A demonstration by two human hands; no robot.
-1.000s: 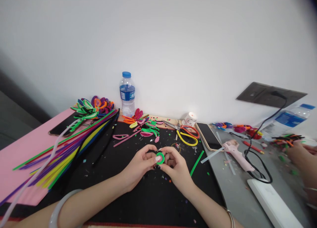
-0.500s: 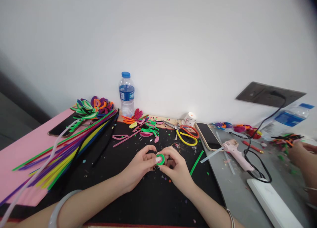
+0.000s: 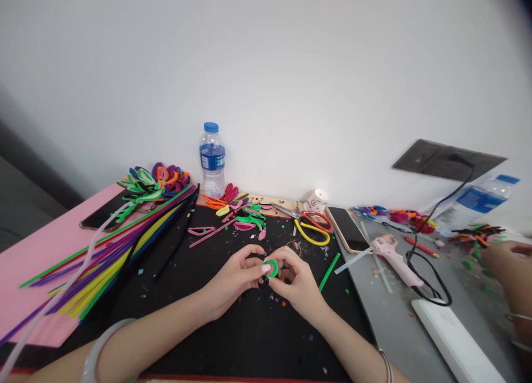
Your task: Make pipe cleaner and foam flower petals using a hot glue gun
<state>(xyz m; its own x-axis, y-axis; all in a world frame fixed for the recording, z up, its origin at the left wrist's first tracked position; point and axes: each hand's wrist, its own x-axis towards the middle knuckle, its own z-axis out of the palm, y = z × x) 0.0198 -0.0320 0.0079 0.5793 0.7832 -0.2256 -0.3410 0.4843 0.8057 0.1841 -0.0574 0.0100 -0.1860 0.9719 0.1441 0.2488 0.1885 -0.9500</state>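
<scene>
A small round coil of green pipe cleaner [image 3: 273, 267], pinkish at its centre, is held between both hands above the black mat [image 3: 249, 338]. My left hand [image 3: 238, 272] pinches its left side, the thumb lying across its face. From the right, my right hand [image 3: 298, 277] grips the coil with thumb and bent fingers. The fingers behind the coil are partly hidden. Beyond the hands lie green pipe-cleaner pieces [image 3: 254, 216] and a pink loop [image 3: 201, 230]. Scissors [image 3: 312, 232] with red and yellow handles rest further back. A short green stick [image 3: 329, 272] lies right of my right hand.
Pipe cleaners [image 3: 120, 255] fan out at left over pink board [image 3: 37, 300]. A water bottle [image 3: 213, 164] stands by the wall. At right are a phone [image 3: 348, 229], a pink glue gun [image 3: 397, 261] with cord, a white power strip [image 3: 453, 338] and another person's hand [image 3: 505, 264].
The green coil has turned slightly and shifted a little right between my fingers. Both hands keep their grip. The view has swung very slightly.
</scene>
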